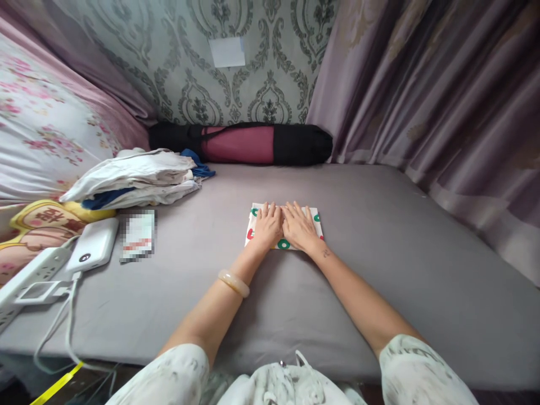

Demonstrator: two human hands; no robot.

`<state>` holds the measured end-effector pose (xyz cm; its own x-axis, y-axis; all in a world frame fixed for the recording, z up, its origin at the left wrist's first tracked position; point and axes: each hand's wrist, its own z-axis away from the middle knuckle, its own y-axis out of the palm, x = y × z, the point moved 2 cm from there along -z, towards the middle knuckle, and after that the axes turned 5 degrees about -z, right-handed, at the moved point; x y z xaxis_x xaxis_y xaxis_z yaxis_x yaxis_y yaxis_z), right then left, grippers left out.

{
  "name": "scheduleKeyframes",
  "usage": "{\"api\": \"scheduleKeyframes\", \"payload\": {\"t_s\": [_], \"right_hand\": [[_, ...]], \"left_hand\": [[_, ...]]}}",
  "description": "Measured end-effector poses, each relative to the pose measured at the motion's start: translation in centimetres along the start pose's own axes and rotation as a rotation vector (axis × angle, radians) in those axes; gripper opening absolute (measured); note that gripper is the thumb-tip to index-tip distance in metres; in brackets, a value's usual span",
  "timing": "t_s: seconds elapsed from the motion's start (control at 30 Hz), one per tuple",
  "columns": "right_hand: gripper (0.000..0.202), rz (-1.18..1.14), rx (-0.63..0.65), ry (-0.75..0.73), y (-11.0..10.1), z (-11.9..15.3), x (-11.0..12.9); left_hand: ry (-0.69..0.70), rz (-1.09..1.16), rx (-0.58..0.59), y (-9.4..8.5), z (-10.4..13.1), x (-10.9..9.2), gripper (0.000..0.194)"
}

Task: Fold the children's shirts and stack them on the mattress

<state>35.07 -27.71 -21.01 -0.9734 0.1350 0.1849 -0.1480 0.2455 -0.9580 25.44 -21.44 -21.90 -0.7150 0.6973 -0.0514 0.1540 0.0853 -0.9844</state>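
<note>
A folded white cloth [284, 244] with green, red and yellow ring or letter prints lies flat on the grey bed sheet [358, 225], in the middle of the view. My left hand [268, 224] rests palm down on its left half, fingers stretched out and pointing away from me. On the right half my right hand [298, 226] lies flat too, its fingers slightly spread. The two hands meet near the cloth's centre and cover much of it. A pale bangle is on my left wrist.
At the left are piled clothes [139, 174], a blurred packet [139, 235], a white power bank [93, 243], a power strip [34, 273] with cables and a yellow cushion [50, 222]. A black and maroon roll bag [240, 144] lies along the wall; curtains [422, 84] hang at the right.
</note>
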Motion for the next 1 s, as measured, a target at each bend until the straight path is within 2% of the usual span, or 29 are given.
{"api": "scheduleKeyframes", "payload": {"t_s": [0.17, 0.47, 0.6, 0.87, 1.0], "right_hand": [[0.058, -0.021, 0.101, 0.003, 1.4, 0.1, -0.7], [0.057, -0.043, 0.157, 0.055, 1.5, 0.2, -0.8], [0.055, -0.061, 0.146, 0.122, 1.4, 0.2, -0.8], [0.059, -0.047, 0.128, 0.291, 1.9, 0.1, -1.9], [0.060, -0.030, 0.088, 0.359, 2.0, 0.3, -2.6]], "left_hand": [[0.021, -0.049, 0.011, 1.1, 0.2, 0.5, 0.054], [-0.016, 0.010, 0.035, 1.5, 0.2, 0.9, 0.054], [-0.057, 0.019, 0.047, 1.6, 0.1, 1.0, 0.054], [-0.243, 0.059, 0.060, 1.4, 0.2, 2.3, 0.059], [-0.251, 0.061, 0.066, 1.4, 0.3, 3.1, 0.062]]}}
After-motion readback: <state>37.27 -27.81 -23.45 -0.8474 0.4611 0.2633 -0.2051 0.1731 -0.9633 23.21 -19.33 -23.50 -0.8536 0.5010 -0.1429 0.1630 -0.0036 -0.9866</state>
